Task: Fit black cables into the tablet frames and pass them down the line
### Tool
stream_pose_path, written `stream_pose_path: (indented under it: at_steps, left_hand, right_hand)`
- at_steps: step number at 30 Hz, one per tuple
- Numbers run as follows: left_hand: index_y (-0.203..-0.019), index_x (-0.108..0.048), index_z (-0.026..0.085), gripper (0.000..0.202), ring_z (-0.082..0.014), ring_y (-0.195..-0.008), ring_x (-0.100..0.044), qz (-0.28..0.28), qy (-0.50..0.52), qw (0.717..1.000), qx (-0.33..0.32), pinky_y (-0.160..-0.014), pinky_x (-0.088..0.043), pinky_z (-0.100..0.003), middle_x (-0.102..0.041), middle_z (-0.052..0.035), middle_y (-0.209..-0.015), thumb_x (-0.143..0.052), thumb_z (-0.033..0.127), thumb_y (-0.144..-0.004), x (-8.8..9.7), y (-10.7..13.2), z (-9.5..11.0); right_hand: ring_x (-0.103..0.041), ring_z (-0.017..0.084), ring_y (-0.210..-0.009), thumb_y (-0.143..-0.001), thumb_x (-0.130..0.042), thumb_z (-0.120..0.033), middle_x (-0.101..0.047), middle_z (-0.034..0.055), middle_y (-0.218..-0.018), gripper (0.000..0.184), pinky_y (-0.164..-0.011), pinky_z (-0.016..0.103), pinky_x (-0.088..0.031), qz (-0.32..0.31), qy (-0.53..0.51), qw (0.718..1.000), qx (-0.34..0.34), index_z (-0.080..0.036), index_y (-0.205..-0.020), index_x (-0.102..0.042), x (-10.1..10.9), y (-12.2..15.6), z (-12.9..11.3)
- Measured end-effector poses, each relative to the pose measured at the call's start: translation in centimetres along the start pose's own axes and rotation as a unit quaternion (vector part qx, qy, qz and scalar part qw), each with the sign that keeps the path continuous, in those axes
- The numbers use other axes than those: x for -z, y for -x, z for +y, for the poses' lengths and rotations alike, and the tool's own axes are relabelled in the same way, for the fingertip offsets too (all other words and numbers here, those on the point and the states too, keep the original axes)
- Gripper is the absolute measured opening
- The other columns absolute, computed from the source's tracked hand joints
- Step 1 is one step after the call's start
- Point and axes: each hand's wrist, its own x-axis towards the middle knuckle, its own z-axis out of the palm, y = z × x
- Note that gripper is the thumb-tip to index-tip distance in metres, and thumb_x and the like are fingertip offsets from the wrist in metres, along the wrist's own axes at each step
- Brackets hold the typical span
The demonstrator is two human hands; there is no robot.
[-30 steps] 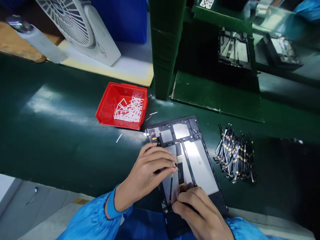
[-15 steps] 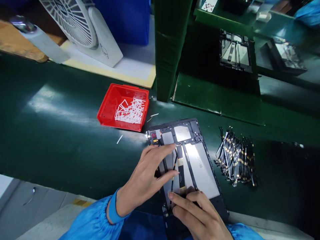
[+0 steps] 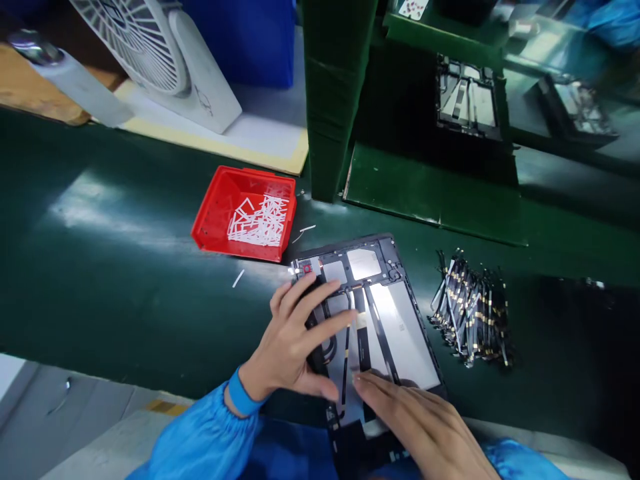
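An opened tablet chassis (image 3: 395, 320) lies on the dark green belt, its silver battery and black flex cables exposed. My left hand (image 3: 295, 340) rests on the tablet's left side with fingers stretched flat and spread over a flex cable. My right hand (image 3: 425, 420) lies near the tablet's lower edge, fingers extended and pressing flat on the lower end of the cable strips. Neither hand grips anything.
A red bin (image 3: 215, 200) of white strips sits left of the tablet. A pile of black and gold flex cables (image 3: 473, 307) lies to the right. A white fan (image 3: 155, 53), a green post (image 3: 333, 93) and more tablet frames (image 3: 467, 97) stand behind.
My left hand has slid up and spread flatter on the tablet. My right hand went from curled fingers at the lower cable end to flat extended fingers.
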Motion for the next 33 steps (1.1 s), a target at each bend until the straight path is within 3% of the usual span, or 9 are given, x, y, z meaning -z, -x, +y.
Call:
stream_pose_path:
  at_steps: [4,8,13,15,18,20,23,31,33]
  left_hand:
    - [-0.126,-0.063,0.029,0.068,-0.0381,-0.147,-0.015,-0.043,0.007,0.999,0.027,-0.116,-0.005,-0.059,-0.034,-0.0068,-0.156,-0.018,0.067,-0.093,-0.2,-0.5,-0.6]
    - [-0.127,-0.062,0.029,0.049,-0.0371,-0.148,-0.011,-0.041,0.004,0.999,0.024,-0.116,-0.002,-0.061,-0.024,-0.0009,-0.160,-0.031,0.053,-0.097,-0.3,-0.3,-0.8]
    - [-0.143,-0.044,0.033,0.052,-0.0355,-0.149,-0.001,-0.015,0.039,0.997,0.071,-0.118,-0.001,-0.058,-0.005,0.0031,-0.164,-0.029,0.055,-0.097,-1.0,0.4,0.1]
    - [-0.153,-0.015,0.031,0.063,-0.0305,-0.150,0.003,0.044,0.119,0.981,0.149,-0.121,-0.005,-0.050,0.004,0.0017,-0.164,-0.026,0.057,-0.097,-1.7,1.8,1.8]
    - [-0.154,0.001,0.023,0.072,-0.0246,-0.150,-0.003,0.105,0.258,0.908,0.313,-0.123,-0.007,-0.039,0.000,-0.0008,-0.164,-0.021,0.061,-0.096,-3.1,4.6,5.3]
    - [-0.155,-0.003,0.023,0.069,-0.0233,-0.150,-0.008,0.095,0.306,0.867,0.381,-0.123,-0.008,-0.037,-0.005,0.0002,-0.164,-0.023,0.057,-0.098,-4.0,6.3,7.3]
    - [-0.154,-0.015,0.024,0.058,-0.0220,-0.149,-0.014,0.138,0.311,0.839,0.425,-0.123,-0.015,-0.037,-0.017,0.0018,-0.162,-0.023,0.046,-0.101,-4.8,7.1,8.8]
    - [-0.143,-0.044,0.031,0.050,-0.0259,-0.150,-0.013,0.228,0.238,0.898,0.291,-0.123,-0.015,-0.046,-0.021,0.0045,-0.161,-0.037,0.048,-0.097,-2.5,-1.0,7.7]
    - [-0.133,-0.055,0.025,0.043,-0.0303,-0.148,-0.018,0.240,0.207,0.927,0.202,-0.121,-0.018,-0.053,-0.022,-0.0015,-0.161,-0.038,0.043,-0.098,-1.3,-3.5,6.6]
  right_hand:
    - [-0.072,0.015,-0.070,-0.103,-0.019,-0.052,-0.058,0.0112,-0.132,0.065,-0.057,0.025,-0.056,-0.043,0.093,0.991,0.091,-0.007,-0.124,-0.061,-1.3,0.8,-0.9]
    - [-0.061,0.007,-0.048,-0.101,-0.044,-0.031,-0.059,0.0061,-0.129,0.032,-0.048,0.021,-0.050,-0.045,0.155,0.981,0.109,-0.019,-0.119,-0.067,-2.9,3.0,-2.8]
    - [-0.065,0.010,-0.051,-0.101,-0.040,-0.027,-0.063,0.0080,-0.126,0.034,-0.048,0.023,-0.053,-0.027,0.133,0.984,0.113,-0.015,-0.118,-0.067,-2.9,4.2,-2.8]
    - [-0.072,0.016,-0.069,-0.101,-0.039,-0.041,-0.065,0.0103,-0.125,0.042,-0.058,0.025,-0.058,0.012,0.084,0.994,0.066,-0.013,-0.122,-0.064,-2.3,4.6,-1.4]
    - [-0.066,0.025,-0.110,-0.094,-0.052,-0.052,-0.057,0.0123,-0.136,0.054,-0.088,0.033,-0.059,0.094,0.004,0.985,-0.147,-0.015,-0.133,-0.056,-1.7,5.6,1.7]
    - [-0.051,0.027,-0.130,-0.091,-0.058,-0.046,-0.044,0.0085,-0.148,0.052,-0.103,0.038,-0.049,0.093,-0.078,0.950,-0.286,-0.021,-0.137,-0.054,-1.7,6.3,3.5]
    - [-0.036,0.028,-0.141,-0.087,-0.064,-0.045,-0.029,0.0016,-0.157,0.051,-0.110,0.037,-0.041,0.065,-0.240,0.899,-0.362,-0.028,-0.135,-0.057,-1.9,7.0,4.3]
    - [-0.072,0.025,-0.094,-0.073,-0.076,-0.051,-0.070,0.0059,-0.117,0.049,-0.084,0.034,-0.059,0.297,-0.544,0.625,-0.474,-0.032,-0.117,-0.069,0.0,7.9,4.3]
    - [-0.072,0.019,-0.073,-0.070,-0.078,-0.049,-0.074,0.0035,-0.105,0.044,-0.072,0.032,-0.060,0.348,-0.544,0.603,-0.468,-0.032,-0.110,-0.071,2.5,6.4,7.2]
